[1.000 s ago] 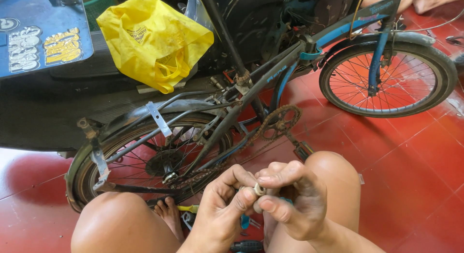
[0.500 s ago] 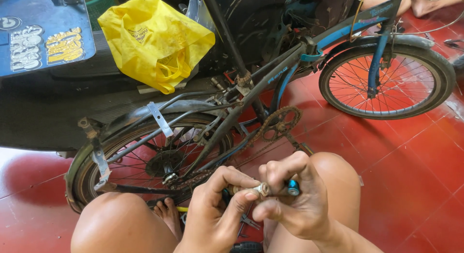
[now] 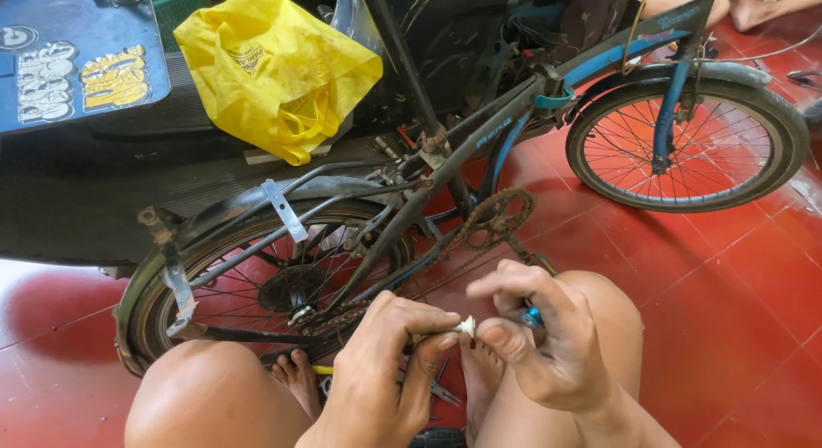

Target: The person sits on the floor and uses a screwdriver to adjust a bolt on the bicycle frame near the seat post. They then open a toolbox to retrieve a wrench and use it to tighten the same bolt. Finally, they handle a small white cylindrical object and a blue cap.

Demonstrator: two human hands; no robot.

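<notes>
Pinching a small white part [image 3: 465, 326] at lower centre of the frame, the left hand [image 3: 377, 379] grips it between thumb and forefinger, while the right hand [image 3: 548, 354] touches it with its fingertips, a blue-tipped tool [image 3: 533, 317] clenched behind them. A loose pinch could likely drop the part onto the red tiled floor [image 3: 728, 285], under the bicycle [image 3: 462, 157]. The yellow bag [image 3: 274, 67], upper left, bulges; its contents are hidden.
</notes>
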